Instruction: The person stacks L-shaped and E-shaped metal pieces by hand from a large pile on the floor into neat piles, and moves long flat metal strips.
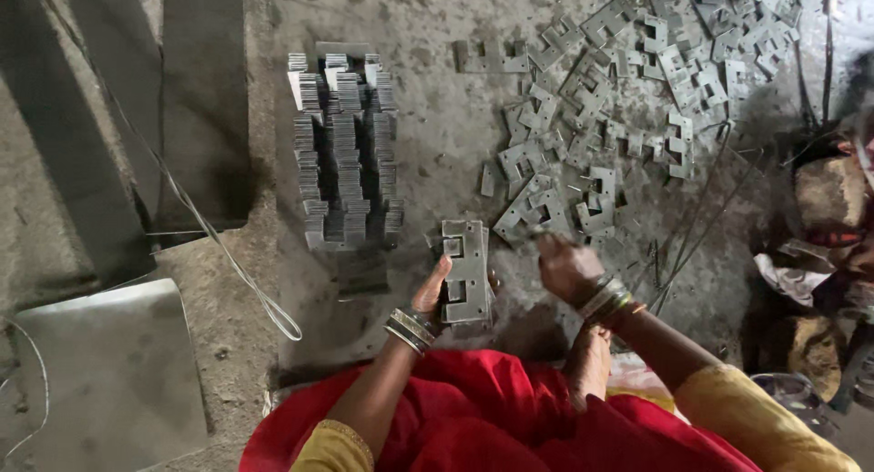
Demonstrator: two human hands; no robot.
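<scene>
Red cloth (pixel 510 408) nearest; our left hand (pixel 435 294) clasps a small stack of E-shaped steel plates (pixel 466 270). Right hand (pixel 566 264), fingers closing on loose plates (pixel 546 208); we advise squaring edges.

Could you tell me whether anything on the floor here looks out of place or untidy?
Mostly the loose metal plates: they lie scattered at all angles and overlapping, unlike the neat stacked rows beside them. The left hand holds a small aligned stack; the right hand reaches into the scatter. No damage is visible.

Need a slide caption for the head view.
Left hand holds stacked metal plates; right hand reaches loose plates.
</scene>
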